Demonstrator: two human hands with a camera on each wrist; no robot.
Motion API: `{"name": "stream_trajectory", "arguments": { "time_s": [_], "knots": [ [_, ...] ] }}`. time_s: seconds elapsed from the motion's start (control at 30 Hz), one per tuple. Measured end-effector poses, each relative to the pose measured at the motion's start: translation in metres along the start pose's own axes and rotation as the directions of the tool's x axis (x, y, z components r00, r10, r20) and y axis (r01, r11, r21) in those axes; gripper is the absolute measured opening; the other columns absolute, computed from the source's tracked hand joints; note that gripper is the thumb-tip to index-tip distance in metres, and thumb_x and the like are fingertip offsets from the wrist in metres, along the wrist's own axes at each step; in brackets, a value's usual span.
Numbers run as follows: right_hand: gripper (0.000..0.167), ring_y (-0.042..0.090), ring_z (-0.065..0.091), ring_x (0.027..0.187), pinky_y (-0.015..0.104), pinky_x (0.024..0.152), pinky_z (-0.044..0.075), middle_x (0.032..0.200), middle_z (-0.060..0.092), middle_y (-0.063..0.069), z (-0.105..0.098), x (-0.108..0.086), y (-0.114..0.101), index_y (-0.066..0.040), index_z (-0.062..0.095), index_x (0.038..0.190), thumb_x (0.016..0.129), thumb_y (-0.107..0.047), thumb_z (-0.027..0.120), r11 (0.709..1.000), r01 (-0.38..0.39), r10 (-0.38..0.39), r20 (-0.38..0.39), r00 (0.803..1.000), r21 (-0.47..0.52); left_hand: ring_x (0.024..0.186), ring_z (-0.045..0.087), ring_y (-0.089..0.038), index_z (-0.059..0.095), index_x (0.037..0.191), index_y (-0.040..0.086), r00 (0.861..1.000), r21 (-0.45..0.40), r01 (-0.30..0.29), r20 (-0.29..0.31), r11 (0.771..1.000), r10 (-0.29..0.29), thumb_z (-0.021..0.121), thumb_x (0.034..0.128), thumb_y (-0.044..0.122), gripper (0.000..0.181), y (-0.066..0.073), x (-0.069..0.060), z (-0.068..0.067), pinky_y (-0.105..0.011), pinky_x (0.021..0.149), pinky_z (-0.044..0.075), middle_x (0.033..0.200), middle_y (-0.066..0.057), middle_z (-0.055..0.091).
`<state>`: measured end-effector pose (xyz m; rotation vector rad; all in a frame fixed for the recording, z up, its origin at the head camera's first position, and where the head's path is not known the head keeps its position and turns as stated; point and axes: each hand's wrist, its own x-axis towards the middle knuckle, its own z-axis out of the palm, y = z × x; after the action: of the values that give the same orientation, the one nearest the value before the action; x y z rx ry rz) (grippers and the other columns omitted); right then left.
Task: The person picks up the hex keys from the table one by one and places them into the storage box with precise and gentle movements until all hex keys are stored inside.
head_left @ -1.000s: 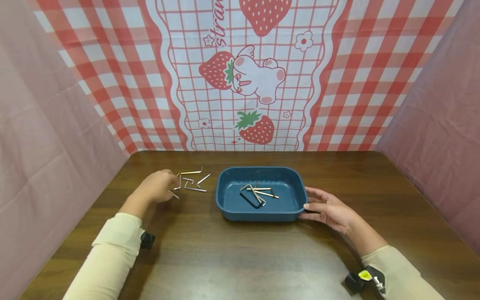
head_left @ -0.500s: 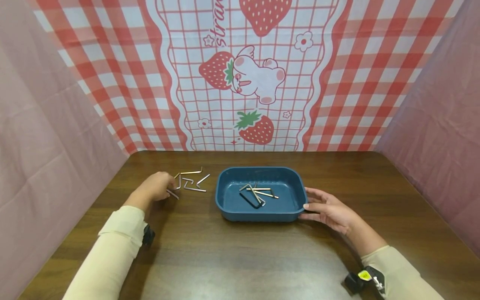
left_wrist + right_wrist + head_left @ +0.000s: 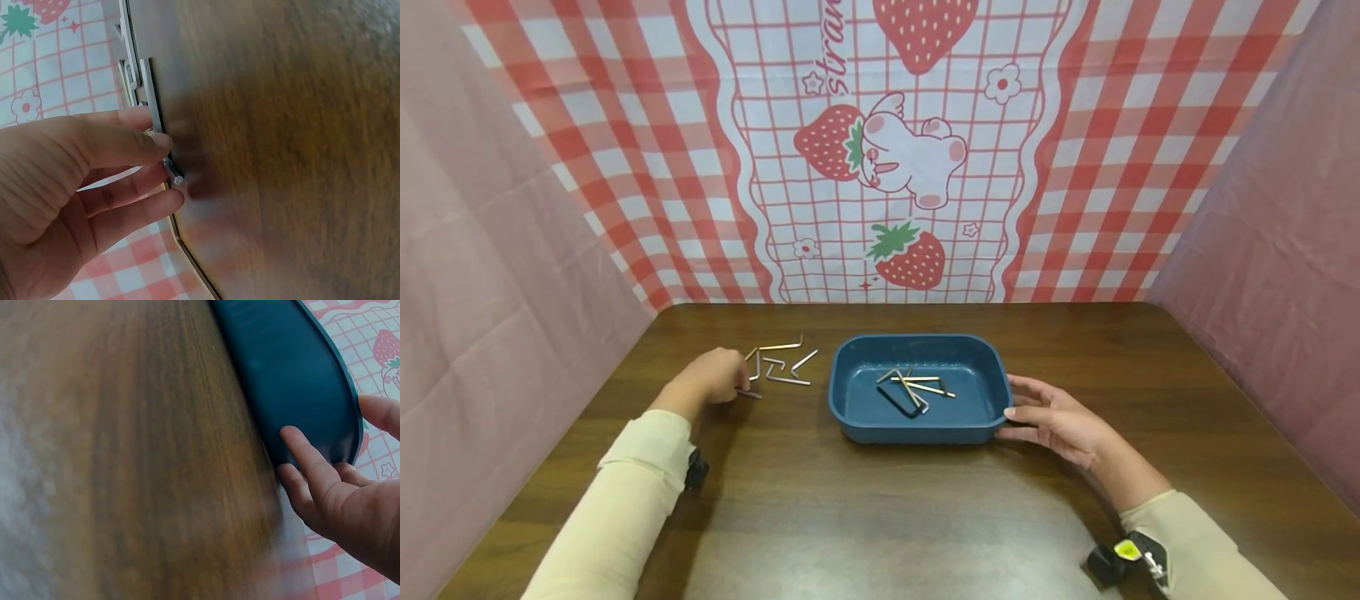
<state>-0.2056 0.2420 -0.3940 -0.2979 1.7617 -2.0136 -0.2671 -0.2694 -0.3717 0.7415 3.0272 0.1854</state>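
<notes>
My left hand (image 3: 709,379) pinches a silver hex key (image 3: 154,100) between thumb and fingers, low over the tabletop at the left. Its bent end (image 3: 175,172) sticks out below the thumb in the left wrist view. Several loose hex keys (image 3: 790,381), silver and gold-coloured, lie beside that hand. A blue rectangular tray (image 3: 925,435) stands mid-table with several hex keys in it, one of them a black hex key (image 3: 898,402). My right hand (image 3: 1060,425) touches the tray's right end, fingers fairly straight against its outer wall (image 3: 300,375).
The dark wood table (image 3: 880,517) reaches back to a red-and-white checked cloth (image 3: 647,167) with strawberry prints. Pink cloth (image 3: 497,250) hangs on the left, and more pink cloth (image 3: 1262,250) on the right. Each wrist wears a small black device.
My left hand has drawn slightly nearer and taken a silver hex key between its fingers, turning it a little. My right hand and the tray hold their place.
</notes>
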Motion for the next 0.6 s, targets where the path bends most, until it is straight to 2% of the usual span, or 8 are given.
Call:
{"name": "stream_trajectory", "arguments": {
  "time_s": [0.07,0.17,0.23,0.33,0.43,0.6],
  "knots": [
    [0.075,0.03,0.062,0.108,0.048,0.092,0.048,0.149,0.017,0.038,0.0,0.0,0.001,0.008,0.008,0.151,0.094,0.0,0.056,1.0,0.002,-0.002,0.001,1.0,0.001,0.062,0.055,-0.014,0.07,0.068,0.013,1.0,-0.013,-0.021,0.0,1.0,0.021,0.068,0.0597,-0.008,0.022,-0.001,0.0,0.001,-0.035,0.062,0.05,0.066,0.003,0.061],
    [0.075,0.03,0.062,0.107,0.048,0.092,0.049,0.149,0.016,0.039,0.0,0.001,0.001,0.009,0.008,0.151,0.094,0.001,0.056,1.0,0.005,-0.005,0.003,1.0,0.004,0.06,0.052,-0.011,0.069,0.065,0.016,0.994,-0.039,-0.104,-0.03,0.994,0.103,0.069,0.0588,-0.004,0.021,-0.001,-0.001,0.001,-0.033,0.058,0.048,0.063,0.007,0.059],
    [0.075,0.03,0.063,0.106,0.048,0.092,0.049,0.149,0.016,0.039,0.0,0.001,0.001,0.009,0.008,0.151,0.094,0.001,0.056,1.0,0.004,-0.005,0.003,1.0,0.005,0.059,0.052,-0.01,0.068,0.064,0.016,0.992,-0.053,-0.126,-0.034,0.991,0.124,0.069,0.0589,-0.004,0.022,0.001,-0.002,0.001,-0.032,0.056,0.048,0.062,0.009,0.058],
    [0.075,0.03,0.063,0.106,0.048,0.092,0.049,0.149,0.015,0.039,0.0,0.0,0.001,0.009,0.008,0.151,0.094,0.001,0.057,1.0,0.003,-0.003,0.002,1.0,0.008,0.059,0.052,-0.008,0.068,0.064,0.015,0.993,-0.058,-0.118,-0.019,0.991,0.117,0.066,0.0595,-0.007,0.023,0.006,-0.001,0.002,-0.029,0.055,0.047,0.062,0.009,0.059],
    [0.075,0.03,0.062,0.107,0.048,0.092,0.049,0.149,0.015,0.039,0.0,0.0,0.0,0.009,0.008,0.15,0.094,0.001,0.056,1.0,0.004,-0.004,0.001,1.0,0.009,0.061,0.055,-0.009,0.07,0.067,0.013,0.997,-0.065,-0.08,0.013,0.995,0.081,0.063,0.0605,-0.01,0.025,0.011,0.001,0.003,-0.028,0.057,0.048,0.063,0.007,0.061],
    [0.075,0.03,0.063,0.104,0.048,0.091,0.049,0.148,0.016,0.04,0.002,0.0,-0.001,0.01,0.008,0.15,0.093,0.002,0.056,1.0,0.011,-0.011,0.005,1.0,0.016,0.058,0.054,-0.009,0.069,0.068,0.01,0.996,-0.092,-0.082,0.013,0.992,0.083,0.064,0.0586,-0.01,0.023,0.018,0.002,0.005,-0.027,0.056,0.047,0.061,0.006,0.06]
  ]
}}
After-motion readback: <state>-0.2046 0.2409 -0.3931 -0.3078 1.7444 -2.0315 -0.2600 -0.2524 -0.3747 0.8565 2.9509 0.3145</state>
